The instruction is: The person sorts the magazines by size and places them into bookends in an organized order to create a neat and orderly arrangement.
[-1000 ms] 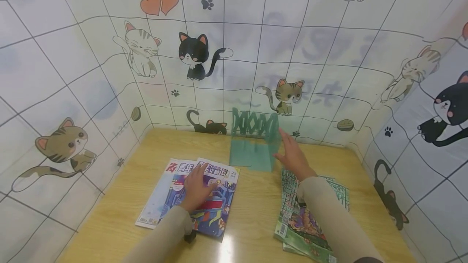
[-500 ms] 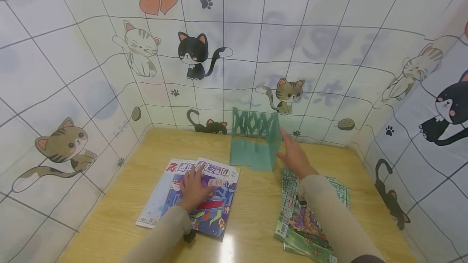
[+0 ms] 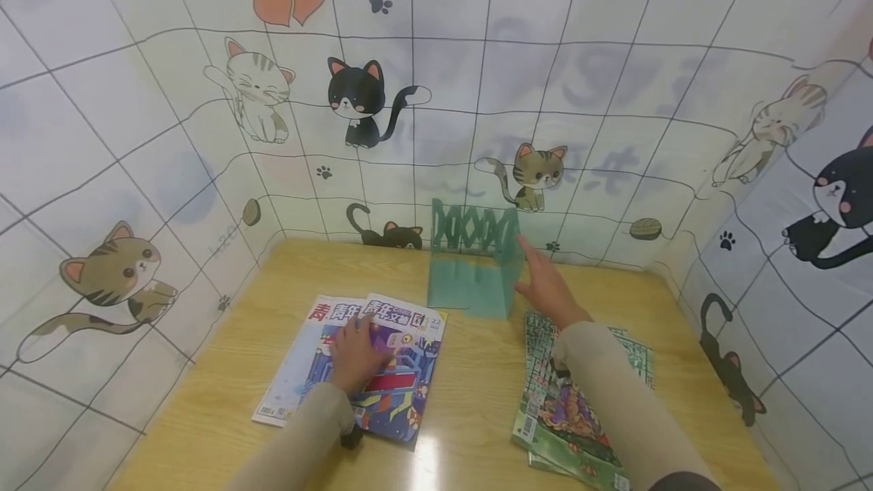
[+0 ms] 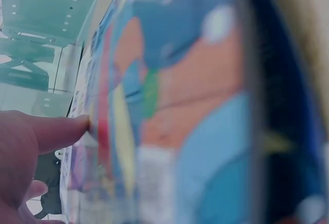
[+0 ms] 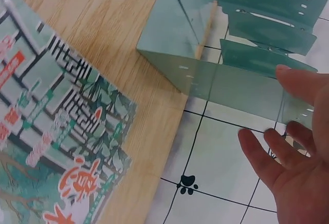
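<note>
My left hand [image 3: 358, 354] rests over a purple and blue magazine [image 3: 395, 419], which overlaps a paler one [image 3: 289, 354]. In the left wrist view, the thumb [image 4: 64, 131] tip lies right at the printed cover, which fills most of that frame. A green metal bookend [image 3: 453, 286] with criss-cross slats stands at the back. Beside its right side panel is my right hand [image 3: 551, 290], fingers extended. The right wrist view has that hand [image 5: 293, 167] close by the panel, thumb near the top edge and fingers outside, loosely bent.
Several green magazines [image 3: 546, 438] lie fanned under my right forearm. The wooden table [image 3: 470, 400] meets a cat-print wall covering [image 3: 457, 135] behind and at both sides. My sleeves cross the table's front part.
My left hand has slid slightly leftward over the purple and blue magazine. The right hand stays beside the bookend, and the magazines and bookend keep their places.
</note>
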Demonstrator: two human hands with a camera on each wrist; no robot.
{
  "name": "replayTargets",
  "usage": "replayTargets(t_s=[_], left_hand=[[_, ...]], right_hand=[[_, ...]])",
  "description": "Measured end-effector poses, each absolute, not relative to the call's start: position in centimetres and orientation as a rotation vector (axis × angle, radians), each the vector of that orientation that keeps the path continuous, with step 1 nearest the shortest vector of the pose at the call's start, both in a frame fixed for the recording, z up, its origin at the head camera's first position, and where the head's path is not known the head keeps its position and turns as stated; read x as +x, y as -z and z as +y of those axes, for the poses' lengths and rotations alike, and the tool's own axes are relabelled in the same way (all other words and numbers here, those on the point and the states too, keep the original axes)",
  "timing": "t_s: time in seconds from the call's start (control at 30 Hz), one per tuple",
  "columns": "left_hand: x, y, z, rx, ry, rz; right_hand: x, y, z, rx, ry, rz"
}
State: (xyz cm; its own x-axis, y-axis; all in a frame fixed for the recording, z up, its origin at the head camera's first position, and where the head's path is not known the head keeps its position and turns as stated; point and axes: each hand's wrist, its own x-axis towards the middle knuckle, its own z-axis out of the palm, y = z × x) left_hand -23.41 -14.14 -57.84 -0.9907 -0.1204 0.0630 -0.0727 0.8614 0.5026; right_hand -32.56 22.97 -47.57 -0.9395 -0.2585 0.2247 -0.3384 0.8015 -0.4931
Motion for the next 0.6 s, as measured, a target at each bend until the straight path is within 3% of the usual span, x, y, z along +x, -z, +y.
replayTargets(t_s=[0.2,0.6], left_hand=[[-24.1,57.1,-15.1,0.117,0.702,-2.964],[-24.7,54.9,-17.0,0.078,1.049,-2.972]], right_hand=[[-32.5,47.6,22.7,0.435,-0.998,-2.842],[-32.5,47.8,22.0,0.34,-1.193,-2.825]])
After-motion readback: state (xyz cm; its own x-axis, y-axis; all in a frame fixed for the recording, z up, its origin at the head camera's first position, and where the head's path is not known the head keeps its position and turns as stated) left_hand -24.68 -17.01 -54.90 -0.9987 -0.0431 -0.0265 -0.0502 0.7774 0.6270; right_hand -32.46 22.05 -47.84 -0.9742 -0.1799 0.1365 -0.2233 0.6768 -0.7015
